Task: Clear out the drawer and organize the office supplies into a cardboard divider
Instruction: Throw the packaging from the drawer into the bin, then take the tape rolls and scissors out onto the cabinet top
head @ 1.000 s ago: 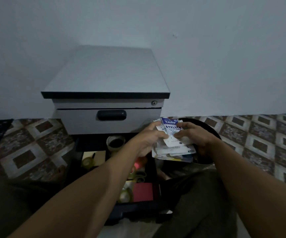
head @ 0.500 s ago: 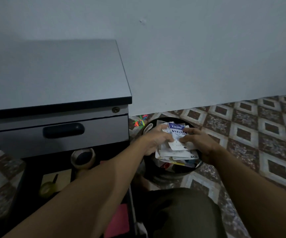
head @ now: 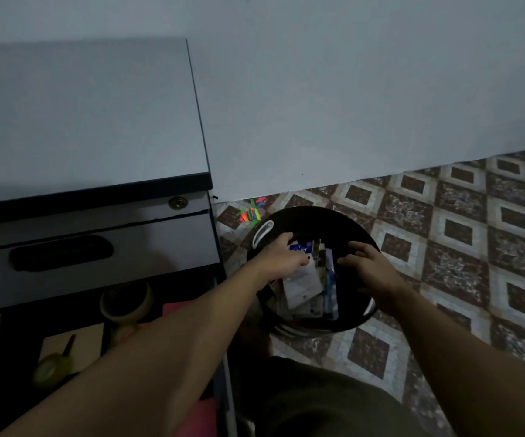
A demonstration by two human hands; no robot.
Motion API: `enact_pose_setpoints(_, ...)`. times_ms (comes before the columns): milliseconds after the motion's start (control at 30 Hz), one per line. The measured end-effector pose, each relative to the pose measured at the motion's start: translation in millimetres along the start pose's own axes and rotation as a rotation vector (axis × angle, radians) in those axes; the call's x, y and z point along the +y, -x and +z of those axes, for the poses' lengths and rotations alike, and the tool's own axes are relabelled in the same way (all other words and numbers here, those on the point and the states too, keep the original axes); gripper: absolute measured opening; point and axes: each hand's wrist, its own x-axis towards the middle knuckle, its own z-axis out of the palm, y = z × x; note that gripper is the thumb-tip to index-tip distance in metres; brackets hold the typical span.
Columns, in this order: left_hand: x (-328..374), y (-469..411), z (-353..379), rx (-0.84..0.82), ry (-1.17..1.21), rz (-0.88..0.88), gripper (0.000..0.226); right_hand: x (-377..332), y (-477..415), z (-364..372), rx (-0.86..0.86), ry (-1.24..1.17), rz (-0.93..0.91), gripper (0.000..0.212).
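Note:
A stack of paper packets and cards (head: 304, 285) lies tilted inside a round black bin (head: 324, 216) on the floor. My left hand (head: 278, 258) is over the bin's left side, fingers apart, thumb touching the top packet. Apart from the stack, my right hand (head: 370, 269) hovers over the bin's right side with spread fingers. The open lower drawer (head: 18, 335) at bottom left holds a brown tape roll (head: 125, 299), a yellowish tape roll (head: 53, 369) and a cardboard sheet (head: 81, 342).
The grey cabinet (head: 87, 121) stands at left, its upper drawer handle (head: 60, 252) above the open drawer. Small coloured pieces (head: 251, 213) lie on the patterned tile floor (head: 459, 247) by the wall. My knee (head: 333, 405) is at bottom centre. A pink item (head: 202, 416) sits in the drawer.
The view swung right toward the bin. Both hands lowered the stack into the bin, and my right hand came off it and moved right.

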Motion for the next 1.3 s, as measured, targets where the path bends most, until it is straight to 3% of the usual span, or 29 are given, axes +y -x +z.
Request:
enact_pose_setpoints(233,-10.6,21.1,-9.9,0.026,-0.027,0.015,0.071,-7.3,11.2,10.4,0.014,0.034,-0.020,0.046)
enact_pose_setpoints(433,-11.8,80.4,-48.1,0.095,-0.031,0.091,0.060,-39.6,37.1,34.7,-0.092,0.133,-0.075,0.021)
enact_pose_setpoints(567,-25.4,130.4,-82.5,0.173,-0.028,0.116,0.010,-69.7,65.8,65.7,-0.250,0.262,-0.133,0.017)
enact_pose_setpoints(600,-30.2,144.2,-91.4,0.188,-0.022,0.123,0.010,-76.9,74.2,75.6,-0.289,0.317,-0.147,0.017)
enact_pose_setpoints(700,-50.6,183.1,-120.1,0.244,-0.012,0.123,0.019,-94.9,98.5,108.0,-0.392,0.442,-0.192,0.016)
enact_pose_setpoints(800,-79.8,215.9,-146.5,0.302,-0.011,0.083,0.035,-102.6,120.3,143.4,-0.452,0.454,-0.229,0.014)
enact_pose_setpoints(900,-112.1,237.4,-168.5,0.376,0.024,0.033,0.037,-100.8,140.5,176.6,-0.486,0.448,-0.268,0.016)
enact_pose_setpoints(1100,-186.2,261.4,-192.6,0.519,0.039,-0.026,0.040,-67.6,168.3,226.6,-0.524,0.257,-0.255,0.021)
enact_pose_setpoints(1300,-230.1,267.7,-177.7,0.462,-0.043,-0.099,0.054,-18.3,175.4,256.2,-0.537,0.233,-0.220,0.024)
